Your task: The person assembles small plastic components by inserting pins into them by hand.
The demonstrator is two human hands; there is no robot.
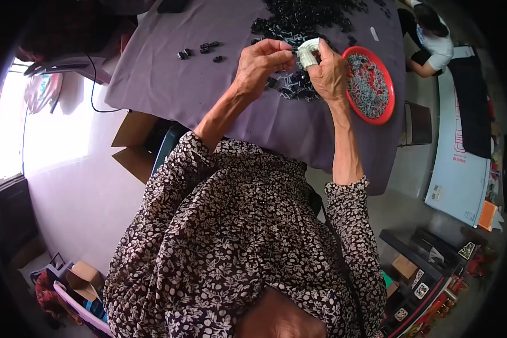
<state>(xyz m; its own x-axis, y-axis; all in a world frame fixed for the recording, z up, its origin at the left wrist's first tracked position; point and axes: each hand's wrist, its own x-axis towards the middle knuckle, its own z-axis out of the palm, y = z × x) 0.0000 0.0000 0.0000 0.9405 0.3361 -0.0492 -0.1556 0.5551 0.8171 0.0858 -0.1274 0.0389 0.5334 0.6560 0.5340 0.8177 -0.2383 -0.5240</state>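
Above the near part of the cloth-covered table, my left hand (263,65) is closed in a pinch. A small dark piece (293,49) shows at its fingertips, too small to name more closely. My right hand (328,76) curls in close from the other side, fingers bent. A whitish wrapping (308,52) covers its thumb and forefinger area; whatever sits between those fingers is hidden. Under and just beyond the hands lie loose grey pins (294,90) mixed with black plastic parts (287,25). A red oval basin (392,93) of grey pins stands right of my right hand.
Several small black parts (205,48) lie apart on the purple tablecloth (169,79) at left. A white strip (374,34) rests near the right edge. Another person (434,42) sits low beyond the table's right side. An open cardboard box (134,129) stands below the left edge.
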